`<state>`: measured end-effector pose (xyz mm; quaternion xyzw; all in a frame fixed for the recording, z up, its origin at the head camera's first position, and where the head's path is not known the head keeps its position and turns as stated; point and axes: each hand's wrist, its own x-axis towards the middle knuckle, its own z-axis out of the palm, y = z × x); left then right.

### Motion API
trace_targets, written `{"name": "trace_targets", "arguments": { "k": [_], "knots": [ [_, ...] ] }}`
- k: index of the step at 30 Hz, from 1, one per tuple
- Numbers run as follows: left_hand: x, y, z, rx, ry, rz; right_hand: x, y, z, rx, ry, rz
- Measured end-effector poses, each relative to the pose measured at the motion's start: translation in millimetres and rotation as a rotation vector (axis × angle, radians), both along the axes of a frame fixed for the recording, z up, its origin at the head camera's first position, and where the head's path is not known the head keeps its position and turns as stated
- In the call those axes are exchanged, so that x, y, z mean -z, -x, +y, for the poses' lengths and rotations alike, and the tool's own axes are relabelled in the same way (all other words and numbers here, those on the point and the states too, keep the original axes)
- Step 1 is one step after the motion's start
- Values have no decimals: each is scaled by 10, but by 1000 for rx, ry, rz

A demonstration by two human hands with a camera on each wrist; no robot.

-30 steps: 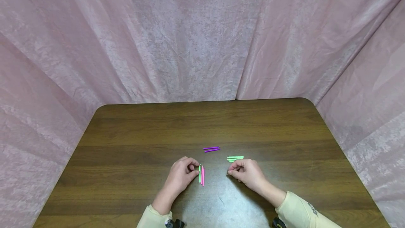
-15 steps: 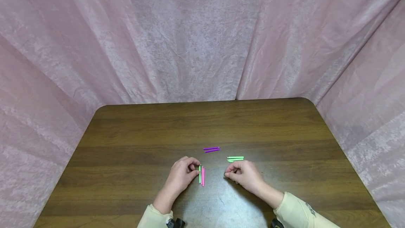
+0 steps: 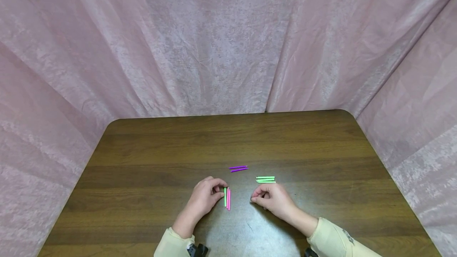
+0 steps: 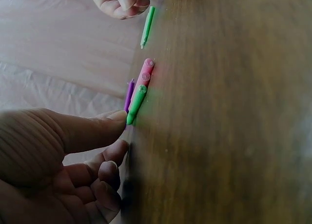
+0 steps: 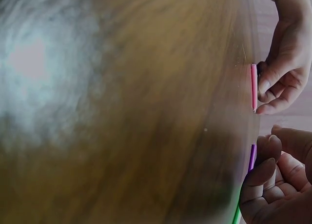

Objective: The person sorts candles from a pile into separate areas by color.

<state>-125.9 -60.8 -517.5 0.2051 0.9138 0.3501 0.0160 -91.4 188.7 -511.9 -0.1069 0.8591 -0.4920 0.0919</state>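
Observation:
On the table, a green candle (image 3: 225,197) lies beside two pink candles (image 3: 229,199), all pointing away from me. My left hand (image 3: 205,197) rests at the green candle, its thumb touching the side and its index finger reaching over the wick end. In the left wrist view the thumb meets that same green candle (image 4: 137,103), with the other fingers bent below. My right hand (image 3: 273,199) hovers right of these, fingers loosely curled, holding nothing visible. Just beyond it lie three green candles (image 3: 265,179), set crosswise. Two purple candles (image 3: 238,168) lie farther back.
The brown wooden table (image 3: 160,146) has rounded far corners. Pink velvet curtains (image 3: 221,50) hang behind it and along both sides. A black wrist device (image 3: 198,250) sits at the left cuff.
My right hand has moved slightly left and nearer to me, uncovering more of the three green candles. My left index finger has shifted a little right over the green candle's wick end.

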Motion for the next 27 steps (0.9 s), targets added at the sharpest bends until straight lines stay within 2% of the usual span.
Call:
{"name": "trace_targets", "arguments": {
  "k": [10,19,27],
  "knots": [
    [-3,18,1,-2,40,8,7,-3,-10,-11,7,2],
    [-17,5,-32,-16,68,71,-6,-5,-3,-14,16,-6],
    [-38,-22,-100,-15,117,45,-12,-15,-2,-7,6,-15]
  ]
}}
